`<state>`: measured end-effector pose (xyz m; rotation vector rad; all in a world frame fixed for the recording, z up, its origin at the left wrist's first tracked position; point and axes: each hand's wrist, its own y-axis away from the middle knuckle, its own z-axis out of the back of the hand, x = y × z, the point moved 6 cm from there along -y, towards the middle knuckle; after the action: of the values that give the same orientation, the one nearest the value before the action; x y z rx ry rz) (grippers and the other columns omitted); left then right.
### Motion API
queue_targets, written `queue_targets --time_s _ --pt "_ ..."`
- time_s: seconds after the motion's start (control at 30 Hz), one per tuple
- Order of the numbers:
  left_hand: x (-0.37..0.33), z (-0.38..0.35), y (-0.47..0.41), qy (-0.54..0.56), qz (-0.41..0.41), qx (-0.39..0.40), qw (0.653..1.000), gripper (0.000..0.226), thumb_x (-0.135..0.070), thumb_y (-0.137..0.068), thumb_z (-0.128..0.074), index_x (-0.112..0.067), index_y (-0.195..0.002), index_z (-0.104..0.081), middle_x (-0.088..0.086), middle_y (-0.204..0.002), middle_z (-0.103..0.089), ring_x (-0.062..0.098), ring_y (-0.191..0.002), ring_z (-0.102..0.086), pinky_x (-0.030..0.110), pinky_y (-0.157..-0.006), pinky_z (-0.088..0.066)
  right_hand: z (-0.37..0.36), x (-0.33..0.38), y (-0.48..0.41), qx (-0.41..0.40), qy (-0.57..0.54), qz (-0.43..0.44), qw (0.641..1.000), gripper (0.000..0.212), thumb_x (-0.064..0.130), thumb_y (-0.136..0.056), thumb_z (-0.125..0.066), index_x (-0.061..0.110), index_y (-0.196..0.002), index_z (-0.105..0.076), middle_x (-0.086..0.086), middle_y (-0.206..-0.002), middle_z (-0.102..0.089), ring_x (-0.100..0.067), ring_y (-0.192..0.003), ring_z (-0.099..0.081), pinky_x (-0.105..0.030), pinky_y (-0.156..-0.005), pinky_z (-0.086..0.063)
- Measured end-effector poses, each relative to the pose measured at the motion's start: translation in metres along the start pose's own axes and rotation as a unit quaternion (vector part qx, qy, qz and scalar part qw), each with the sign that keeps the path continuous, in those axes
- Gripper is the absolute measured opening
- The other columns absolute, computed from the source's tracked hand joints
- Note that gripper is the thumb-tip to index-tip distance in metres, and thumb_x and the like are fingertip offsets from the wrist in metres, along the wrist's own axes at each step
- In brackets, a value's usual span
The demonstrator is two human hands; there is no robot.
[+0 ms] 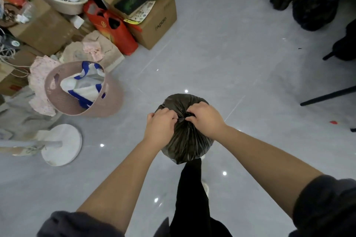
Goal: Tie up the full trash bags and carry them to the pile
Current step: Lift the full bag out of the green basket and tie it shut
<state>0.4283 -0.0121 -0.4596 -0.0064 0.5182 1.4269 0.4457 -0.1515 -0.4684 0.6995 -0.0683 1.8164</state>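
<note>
A full dark trash bag stands on the grey tiled floor right in front of me. Its mouth is gathered into a tight twist at the top. My left hand grips the plastic on the left of that twist, and my right hand grips it on the right, fingers curled in, the two hands almost touching. At the far right, against the wall, two black trash bags lie together on the floor.
A pink basket with blue-and-white cloth stands to the left, near a white round stand base. Cardboard boxes, a red bag and a bowl fill the far left. Black chair legs reach in at the right.
</note>
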Motion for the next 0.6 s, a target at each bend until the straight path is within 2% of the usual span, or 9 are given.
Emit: queue_targets --time_s 0.17,0.3,0.6 --pt "-0.056 -0.005 -0.105 0.020 0.004 0.009 1.000 0.017 -0.018 -0.095 -0.046 -0.019 -0.097 -0.062 -0.005 -0.097 -0.058 0.016 -0.097 -0.053 0.030 -0.091 -0.029 0.055 -0.086 -0.066 0.008 0.025 0.014 1.000 0.028 0.034 -0.093 -0.053 0.017 -0.113 -0.063 -0.001 -0.110 -0.065 -0.023 -0.107 -0.052 -0.034 -0.090 -0.039" --pt "-0.111 -0.010 -0.189 0.027 0.004 0.034 0.999 0.014 -0.015 -0.094 -0.048 -0.017 -0.091 -0.062 -0.003 -0.092 -0.058 0.019 -0.086 -0.057 0.030 -0.083 -0.035 0.102 -0.163 -0.113 0.034 0.039 0.019 0.999 0.028 0.033 -0.092 -0.054 0.019 -0.115 -0.062 0.001 -0.114 -0.064 -0.022 -0.111 -0.051 -0.035 -0.093 -0.036" --pt "-0.269 -0.017 -0.371 0.001 -0.019 0.051 0.999 0.017 -0.017 -0.094 -0.047 -0.017 -0.098 -0.063 -0.001 -0.096 -0.059 0.021 -0.089 -0.057 0.031 -0.076 -0.033 0.232 -0.348 -0.184 0.045 0.066 0.039 0.996 0.024 0.030 -0.092 -0.055 0.021 -0.113 -0.062 0.003 -0.114 -0.063 -0.021 -0.112 -0.049 -0.035 -0.094 -0.035"
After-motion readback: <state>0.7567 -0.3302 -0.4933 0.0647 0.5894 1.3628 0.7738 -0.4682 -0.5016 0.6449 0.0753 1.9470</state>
